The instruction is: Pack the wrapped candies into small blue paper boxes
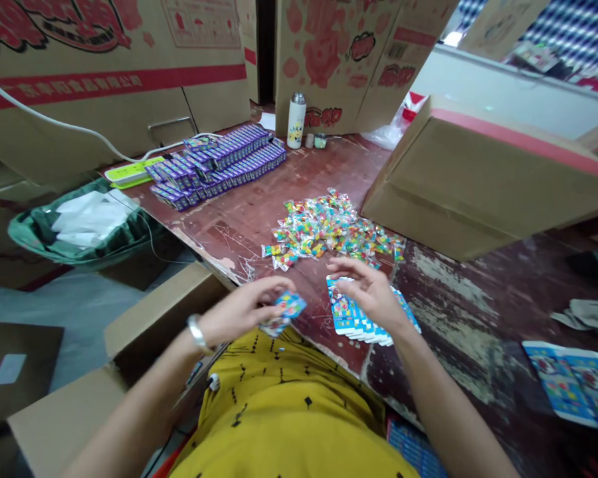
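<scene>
My left hand [239,311], with a silver bracelet at its wrist, is closed on a small blue printed box [293,304] just off the table's front edge. Its lower part is blurred. My right hand [371,297] hovers over a fanned stack of flat blue printed cartons [349,322], fingers apart and nothing visible in them. It hides part of the stack; whether it touches the cartons I cannot tell. Just beyond both hands lies a heap of small clear sachets of colourful candy [319,229].
Rows of purple boxes [224,166] stand at the table's back left, beside a white flask [296,121]. A large carton [478,179] sits at right, near more flat blue cartons [573,382]. Below left are an open cardboard box [164,315] and a green-lined basket [80,249].
</scene>
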A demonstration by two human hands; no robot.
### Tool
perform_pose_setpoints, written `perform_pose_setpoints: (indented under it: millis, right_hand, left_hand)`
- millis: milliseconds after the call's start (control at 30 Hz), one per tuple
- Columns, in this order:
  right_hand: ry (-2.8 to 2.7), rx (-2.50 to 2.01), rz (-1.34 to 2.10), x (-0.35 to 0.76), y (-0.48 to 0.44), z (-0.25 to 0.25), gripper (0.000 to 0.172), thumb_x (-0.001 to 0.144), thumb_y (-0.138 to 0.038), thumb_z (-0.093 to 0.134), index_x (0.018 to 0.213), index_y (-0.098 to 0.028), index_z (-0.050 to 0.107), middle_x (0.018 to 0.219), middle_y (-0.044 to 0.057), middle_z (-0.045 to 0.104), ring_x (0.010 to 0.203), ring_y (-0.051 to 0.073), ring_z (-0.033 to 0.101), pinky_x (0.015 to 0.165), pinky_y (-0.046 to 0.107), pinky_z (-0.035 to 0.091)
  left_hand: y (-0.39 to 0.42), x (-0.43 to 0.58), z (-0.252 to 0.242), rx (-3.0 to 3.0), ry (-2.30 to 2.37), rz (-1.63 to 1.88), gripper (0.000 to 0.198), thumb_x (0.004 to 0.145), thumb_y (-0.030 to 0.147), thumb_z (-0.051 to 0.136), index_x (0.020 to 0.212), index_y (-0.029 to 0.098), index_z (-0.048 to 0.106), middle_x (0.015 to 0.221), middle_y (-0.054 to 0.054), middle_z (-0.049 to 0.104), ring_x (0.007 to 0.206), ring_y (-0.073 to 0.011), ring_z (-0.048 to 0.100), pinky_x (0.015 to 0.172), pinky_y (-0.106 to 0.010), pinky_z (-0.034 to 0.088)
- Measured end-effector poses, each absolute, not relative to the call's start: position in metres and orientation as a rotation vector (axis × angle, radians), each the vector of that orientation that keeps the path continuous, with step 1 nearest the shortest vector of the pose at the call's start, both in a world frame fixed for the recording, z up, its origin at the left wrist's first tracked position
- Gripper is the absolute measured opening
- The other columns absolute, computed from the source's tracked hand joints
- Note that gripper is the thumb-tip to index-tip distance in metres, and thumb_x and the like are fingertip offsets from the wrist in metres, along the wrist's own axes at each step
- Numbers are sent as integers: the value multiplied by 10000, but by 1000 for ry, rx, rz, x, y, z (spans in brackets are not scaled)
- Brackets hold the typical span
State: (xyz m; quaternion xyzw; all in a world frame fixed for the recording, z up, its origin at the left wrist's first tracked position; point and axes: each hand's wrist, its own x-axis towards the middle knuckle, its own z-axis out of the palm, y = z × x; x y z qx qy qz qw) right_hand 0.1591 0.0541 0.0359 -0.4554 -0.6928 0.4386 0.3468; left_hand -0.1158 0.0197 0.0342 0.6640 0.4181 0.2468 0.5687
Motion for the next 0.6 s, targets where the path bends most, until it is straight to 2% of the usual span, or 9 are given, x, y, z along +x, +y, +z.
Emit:
perform_pose_setpoints:
  millis: [67,133,200,267,333,433,533,600]
  right_hand:
    - [-1773,-1372,969,178,63,28,313,879,-379,582,1152,-229,610,972,55,676,844,187,634,687,290,496]
    - [-1943,-1545,808,193,70,18,248,859,-382,600,1032,-217,661,871,41,673,763,180,619,691,295,476]
    - [-2168,-1653,698,198,73,8,273,816,-398,650,1029,-229,676,909,44,670,773,185,617,720,300,457]
    - [-2303,-1724,594,194,75,1,420,764,-440,701,1135,-250,648,1031,65,646,826,202,620,730,300,441]
    - [-2358,-1765,501,186,77,-4,512,701,-462,753,1154,-255,635,1103,80,608,855,213,615,716,294,427]
    - [-2338,-1713,468,178,83,-8,366,658,-399,796,957,-232,666,1028,59,605,829,195,599,689,277,409]
    - [-2175,-1596,547,178,87,-7,217,688,-348,771,751,-202,623,837,21,610,729,161,565,634,260,392]
    - [-1966,-1536,711,179,86,-4,233,741,-377,717,696,-192,583,675,-10,567,598,129,507,552,245,365]
  left_hand:
    - [21,-157,46,1779,1088,268,322,861,313,549,1170,239,603,1080,-51,660,880,-180,633,793,-287,491]
    - [22,-186,56,1909,1181,9,370,824,334,588,1189,275,619,1108,-47,670,966,-216,632,837,-298,470]
    - [23,-193,60,1976,1264,-78,444,805,375,612,1240,292,593,1101,-48,679,982,-228,632,848,-303,457]
    - [25,-174,57,1994,1313,17,446,817,432,598,1231,269,590,1029,-46,697,912,-209,643,817,-293,458]
    - [26,-137,45,1973,1297,199,377,838,472,569,1115,224,630,937,-38,704,832,-186,644,774,-277,460]
    - [26,-75,17,1962,1235,375,300,806,458,633,957,200,646,838,-34,689,771,-191,638,705,-272,463]
    - [22,-33,-8,1988,1286,530,320,801,443,654,1007,201,616,890,-53,669,806,-217,635,719,-309,474]
    - [17,-18,-17,1998,1324,680,425,798,466,653,1121,203,571,1012,-87,649,936,-250,622,807,-357,483]
